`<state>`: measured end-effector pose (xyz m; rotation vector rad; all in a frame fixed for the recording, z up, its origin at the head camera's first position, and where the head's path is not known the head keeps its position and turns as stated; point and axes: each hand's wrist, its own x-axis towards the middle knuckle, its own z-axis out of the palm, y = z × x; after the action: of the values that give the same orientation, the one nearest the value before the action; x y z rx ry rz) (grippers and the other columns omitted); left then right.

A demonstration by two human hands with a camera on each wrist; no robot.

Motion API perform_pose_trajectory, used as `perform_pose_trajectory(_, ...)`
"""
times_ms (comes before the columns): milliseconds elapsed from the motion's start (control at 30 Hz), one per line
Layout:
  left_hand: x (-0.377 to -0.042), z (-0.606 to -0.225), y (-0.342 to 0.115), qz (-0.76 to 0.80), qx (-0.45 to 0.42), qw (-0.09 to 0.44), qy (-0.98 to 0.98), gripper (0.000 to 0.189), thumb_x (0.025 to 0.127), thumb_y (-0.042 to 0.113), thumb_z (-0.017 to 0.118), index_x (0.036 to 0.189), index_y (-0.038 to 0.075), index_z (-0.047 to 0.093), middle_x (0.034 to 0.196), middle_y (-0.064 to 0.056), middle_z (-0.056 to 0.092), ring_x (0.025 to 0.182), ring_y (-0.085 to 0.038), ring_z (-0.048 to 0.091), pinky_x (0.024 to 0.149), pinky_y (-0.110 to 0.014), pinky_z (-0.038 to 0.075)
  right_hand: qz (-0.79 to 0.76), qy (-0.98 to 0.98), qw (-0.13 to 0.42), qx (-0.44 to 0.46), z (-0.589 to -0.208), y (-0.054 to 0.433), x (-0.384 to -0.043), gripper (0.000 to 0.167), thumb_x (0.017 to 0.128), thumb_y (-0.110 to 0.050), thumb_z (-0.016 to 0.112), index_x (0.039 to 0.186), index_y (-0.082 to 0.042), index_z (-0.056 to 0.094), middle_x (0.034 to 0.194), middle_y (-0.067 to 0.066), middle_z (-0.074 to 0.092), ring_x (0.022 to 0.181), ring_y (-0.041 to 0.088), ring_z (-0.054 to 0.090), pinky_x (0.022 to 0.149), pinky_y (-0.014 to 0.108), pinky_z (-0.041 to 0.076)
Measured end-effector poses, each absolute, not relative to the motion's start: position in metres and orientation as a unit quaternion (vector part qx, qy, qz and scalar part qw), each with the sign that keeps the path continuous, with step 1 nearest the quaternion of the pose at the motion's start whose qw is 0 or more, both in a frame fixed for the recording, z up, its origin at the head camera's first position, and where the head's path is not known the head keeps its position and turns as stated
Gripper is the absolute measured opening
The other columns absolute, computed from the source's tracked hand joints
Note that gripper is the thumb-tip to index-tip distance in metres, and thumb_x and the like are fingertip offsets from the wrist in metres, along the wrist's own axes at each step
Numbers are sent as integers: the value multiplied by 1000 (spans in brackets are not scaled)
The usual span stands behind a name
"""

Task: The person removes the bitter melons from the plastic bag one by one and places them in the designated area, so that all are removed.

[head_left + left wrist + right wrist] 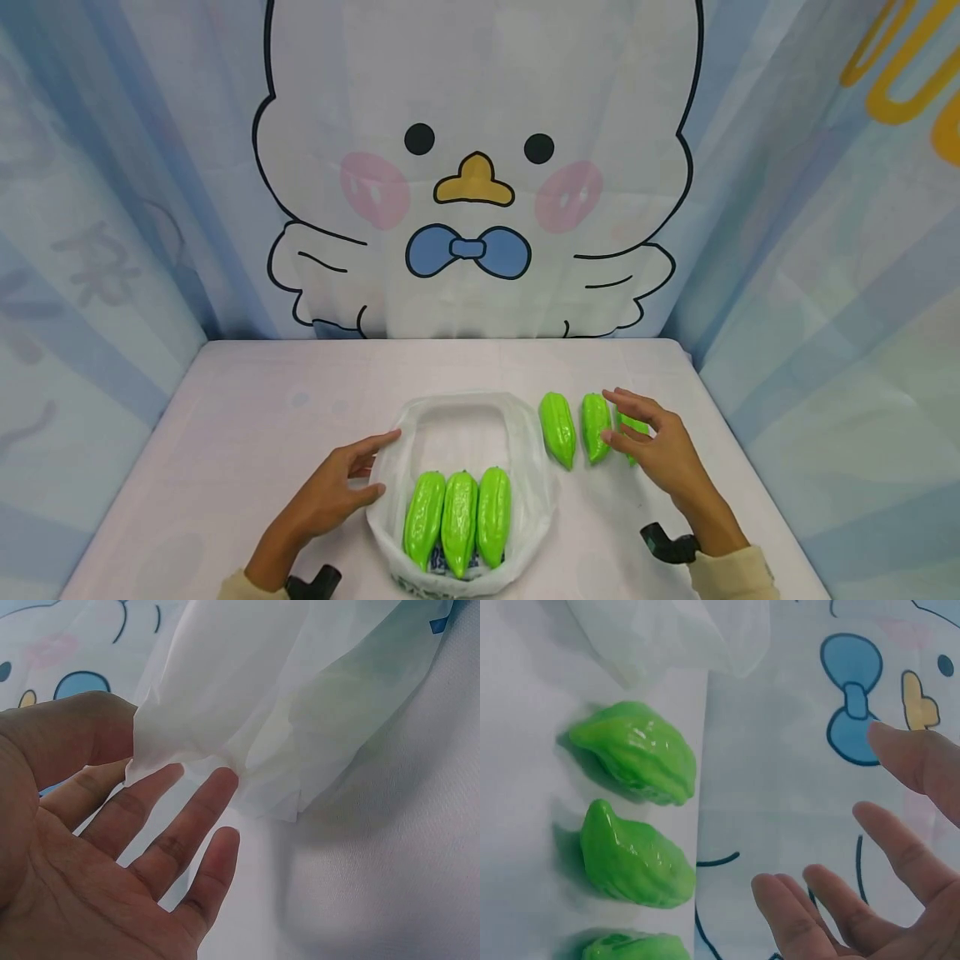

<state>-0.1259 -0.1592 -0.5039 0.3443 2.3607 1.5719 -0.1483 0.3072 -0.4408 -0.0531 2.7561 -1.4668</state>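
Note:
A white plastic bag [532, 492] stands with its mouth spread wide on the table. Inside, three glossy green bitter gourds [459, 521] lie side by side toward the front. My left hand [333, 492] touches the bag's left side, its fingers fairly straight; in the left wrist view the bag's thin edge [217, 742] hides the thumb's tip. Right of the bag, three more bitter gourds [557, 429] lie in a row. Over the rightmost one hovers my right hand [660, 450], fingers spread and holding nothing, partly covering that gourd in the head view.
A white cloth covers the table [255, 433]. Printed curtains [480, 300] rise at its back edge and along both sides. Dark wrist cameras [670, 546] are strapped at both wrists.

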Motion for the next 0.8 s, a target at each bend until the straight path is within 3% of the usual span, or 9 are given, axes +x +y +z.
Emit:
perform_pose_trajectory(367, -125, -502, -159, 549, 103, 146, 816, 70, 95, 11, 78, 159, 17, 51, 165, -17, 47, 136, -44, 61, 114, -67, 48, -498, 865, 19, -58, -442, 270, -126, 66, 90, -12, 85, 150, -16, 61, 162, 14, 50, 141, 43, 56, 107, 42, 59)
perform_pose_trajectory(600, -125, -503, -160, 543, 94, 148, 821, 70, 94, 12, 79, 159, 19, 52, 165, -16, 48, 135, -41, 63, 114, -67, 48, -523, 848, 52, -67, -454, 248, -113, 70, 86, -14, 88, 150, -23, 61, 160, 8, 53, 142, 39, 56, 106, 36, 60)
perform_pose_trajectory(800, -125, -503, -159, 546, 94, 148, 819, 71, 94, 13, 79, 159, 18, 52, 165, -17, 47, 136, -42, 62, 114, -66, 49, -547, 831, 78, -69, -465, 233, -101, 66, 87, -14, 88, 147, -25, 63, 156, 7, 56, 141, 41, 56, 106, 37, 60)
